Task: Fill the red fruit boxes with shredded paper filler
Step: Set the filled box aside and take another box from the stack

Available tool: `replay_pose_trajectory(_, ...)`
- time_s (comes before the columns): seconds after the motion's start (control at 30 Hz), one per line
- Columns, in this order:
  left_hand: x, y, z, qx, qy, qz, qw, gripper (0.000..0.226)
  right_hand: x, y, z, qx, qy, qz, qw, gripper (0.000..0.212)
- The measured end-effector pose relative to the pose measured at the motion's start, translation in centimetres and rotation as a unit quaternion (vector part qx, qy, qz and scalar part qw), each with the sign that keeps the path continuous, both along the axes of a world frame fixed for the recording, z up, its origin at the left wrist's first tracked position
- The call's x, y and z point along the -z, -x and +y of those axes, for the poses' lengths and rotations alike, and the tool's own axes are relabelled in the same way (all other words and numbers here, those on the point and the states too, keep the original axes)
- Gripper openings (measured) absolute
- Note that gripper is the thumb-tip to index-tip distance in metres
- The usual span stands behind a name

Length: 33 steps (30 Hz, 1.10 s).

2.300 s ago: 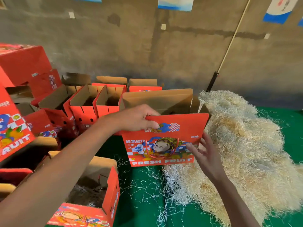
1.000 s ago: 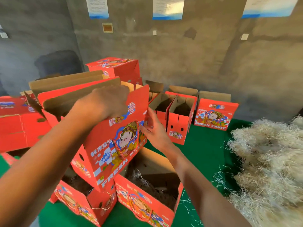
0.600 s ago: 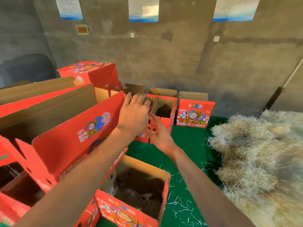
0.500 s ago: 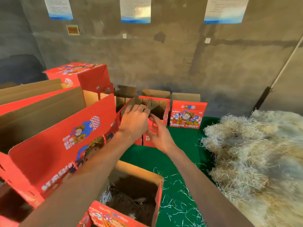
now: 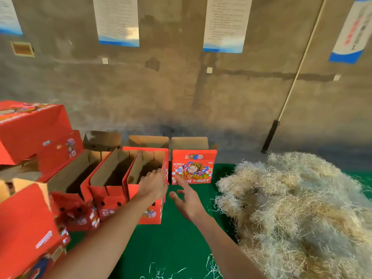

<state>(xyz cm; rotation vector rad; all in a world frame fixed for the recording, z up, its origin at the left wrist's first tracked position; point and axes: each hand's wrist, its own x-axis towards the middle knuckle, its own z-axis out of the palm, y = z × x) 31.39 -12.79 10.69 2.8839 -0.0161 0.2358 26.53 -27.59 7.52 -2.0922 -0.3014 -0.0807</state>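
Left hand at frame centre, back up, fingers straight and together, laid over the near right rim of an open red box. No curl around the rim visible; contact looks like a flat touch, fingertips partly blurred. Right hand just right of it, low centre, palm turned left, fingers spread and relaxed, gripping nothing, hovering above the green cloth close to that box's right wall.

Touched box rightmost of three open red boxes in a row, centre-left of frame: middle box, left box. All three with brown flaps up, interiors dark; fill level inside not readable. Further right in centre, a fourth box standing upright, printed face with cartoon figure and "FRUIT" lettering toward camera, back flap up.

Shredded paper filler as a large pale heap filling right side of frame, from mid-height down to the bottom edge, resting on the green cloth, apart from both hands. A few loose strands on the cloth at bottom centre.

Left edge: closed red box stacked high at mid-left, another red box large and blurred in the lower-left corner.

Background: grey concrete wall across the upper half, paper notices with blue bottom bands along the top, a pale pole with a dark lower end leaning against the wall at upper right.
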Motion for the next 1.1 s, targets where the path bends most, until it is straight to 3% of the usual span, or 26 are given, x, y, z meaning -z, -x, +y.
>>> replay_pose_trajectory(0.27,5.7,-9.7,-1.2,-0.050,0.063,0.068,0.994,0.031,2.6,-5.9,-1.5,0.009,0.018,0.047,0.999,0.064)
replay_pose_trajectory(0.5,7.7,-11.8,-1.8,-0.074,0.142,0.103,0.982,0.020,3.9,-7.2,-4.5,0.039,0.019,0.080,0.996,0.060)
replay_pose_trajectory(0.63,7.1,-10.7,-2.1,-0.038,0.121,0.139,0.982,0.027,2.0,-6.1,-5.9,0.053,0.019,0.068,0.996,0.062)
replay_pose_trajectory(0.77,6.5,-8.0,-3.5,0.050,0.071,0.234,0.968,0.033,0.0,-3.1,-7.9,0.057,0.009,0.037,0.998,0.057)
replay_pose_trajectory(0.87,5.6,-4.8,-4.7,0.099,0.053,0.292,0.950,0.019,-0.5,0.0,-9.6,0.071,0.036,0.023,0.997,0.054)
replay_pose_trajectory(1.1,4.4,4.1,-7.8,0.170,0.008,0.325,0.930,0.021,0.5,7.5,-12.8,0.110,0.073,0.017,0.991,0.062)
